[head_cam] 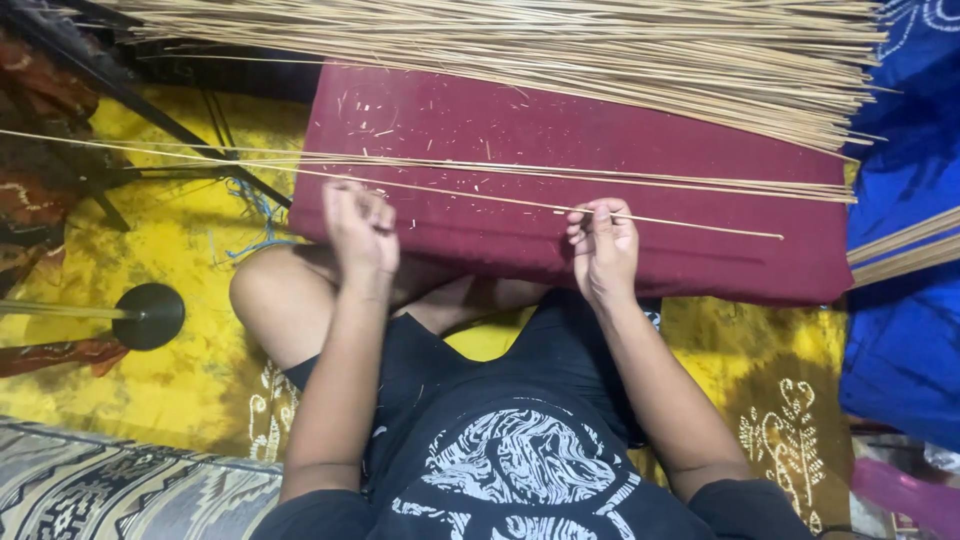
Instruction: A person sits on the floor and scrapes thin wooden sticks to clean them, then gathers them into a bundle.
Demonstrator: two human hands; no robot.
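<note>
The landmark is the maroon cushion (600, 150), a flat rectangular pad lying across the person's lap and over a yellow patterned cloth (190, 380).

Left hand (360, 228): positioned at the near edge of the maroon cushion, toward its left end. The fingers are curled together into a loose fist around one thin bamboo stick (500, 197). The exact contact point is blurred.

Right hand (603, 245): positioned at the near edge of the maroon cushion, near its middle. The fingertips are pinched together on the same thin bamboo stick.

Thin bamboo stick: it runs across the near part of the maroon cushion, passes through both hands, and ends in a free tip toward the cushion's right end. Its left portion extends beyond the cushion's left edge.

Small row of sticks (650, 180): lies flat on the maroon cushion, just beyond the held stick, reaching the cushion's right edge.

Large bundle of sticks (600, 50): lies across the far edge of the maroon cushion, fanning toward the right.

Surroundings: a blue cloth (900, 330) lies to the right of the maroon cushion. A round black base (150, 315) on a thin rod rests on the yellow patterned cloth, left of the cushion. Pale splinters are scattered over the cushion's top surface.
</note>
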